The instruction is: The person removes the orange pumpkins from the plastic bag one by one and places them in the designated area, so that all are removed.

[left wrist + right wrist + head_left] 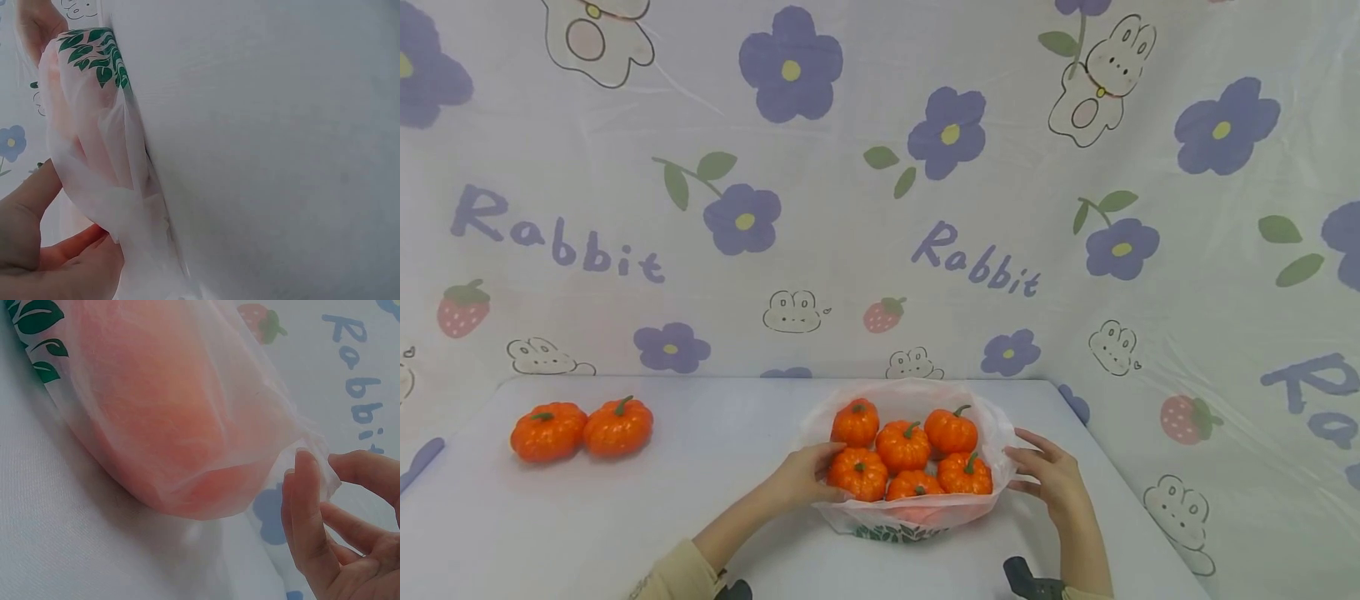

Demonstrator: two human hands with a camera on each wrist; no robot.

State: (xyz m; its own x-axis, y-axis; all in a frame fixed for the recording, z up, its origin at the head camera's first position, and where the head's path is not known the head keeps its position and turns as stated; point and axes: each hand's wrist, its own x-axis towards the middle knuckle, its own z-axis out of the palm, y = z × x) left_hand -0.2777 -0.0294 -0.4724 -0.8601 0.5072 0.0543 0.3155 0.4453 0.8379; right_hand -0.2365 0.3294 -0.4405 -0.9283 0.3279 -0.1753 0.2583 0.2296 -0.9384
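A thin whitish plastic bag [917, 507] with green leaf prints lies open-mouthed on the table, holding several small orange pumpkins [903, 447] with green stems. My left hand [808, 477] grips the bag's left rim, its fingertips beside the nearest pumpkin. In the left wrist view, part of that hand [69, 256] shows behind the translucent film. On the opposite side, my right hand [1051, 475] pinches the bag's right edge. The right wrist view has the film running between the thumb and fingers [306, 512]. Orange shows through the bag's wall [156, 419].
Two more orange pumpkins, a left one [548, 433] and a right one [619, 427], sit side by side at the table's far left. The white table [700, 467] ends at a backdrop [850, 208] printed with rabbits, flowers and strawberries.
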